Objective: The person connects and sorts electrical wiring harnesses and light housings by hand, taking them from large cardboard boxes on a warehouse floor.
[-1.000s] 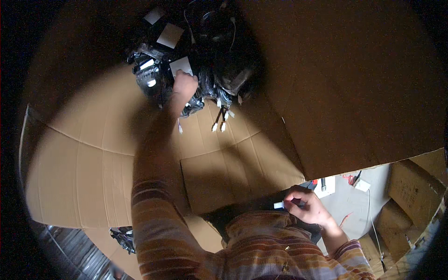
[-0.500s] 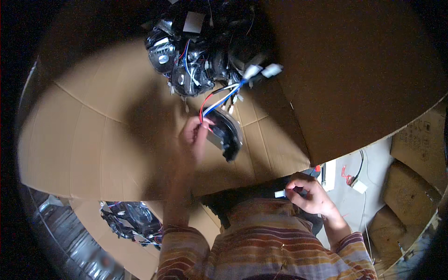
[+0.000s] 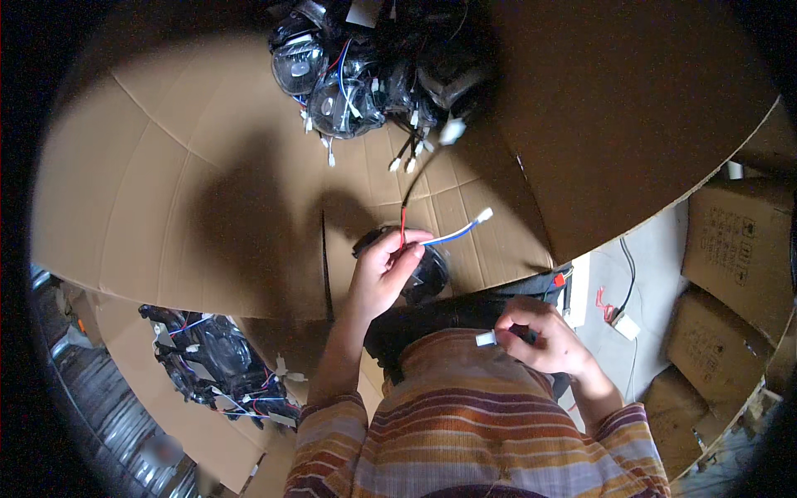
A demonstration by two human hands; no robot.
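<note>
Pinched in my left hand (image 3: pixel 386 274) are the wires of a black lamp unit (image 3: pixel 431 272), which hangs just below and behind the fingers. A blue and white wire pair (image 3: pixel 452 236) sticks out to the right and ends in a small white plug. From the same grip a red and black lead (image 3: pixel 404 217) rises to another white connector (image 3: pixel 452 131), blurred. My right hand (image 3: pixel 544 336) is curled in front of my body around a small white connector (image 3: pixel 486 339) with a dark part behind it, mostly covered by the fingers.
Many black lamp units (image 3: pixel 344 104) with loose wires lie at the far end of a large open carton (image 3: pixel 158 216). More lamps (image 3: pixel 220 357) sit in a box at lower left. On the right are a white connector with cables (image 3: pixel 624 324) and stacked cartons (image 3: pixel 730 249).
My left hand has come nearer my body and slightly right, bringing the lamp along. The two plugs, close together before, now point apart. My right hand keeps its curled grip.
</note>
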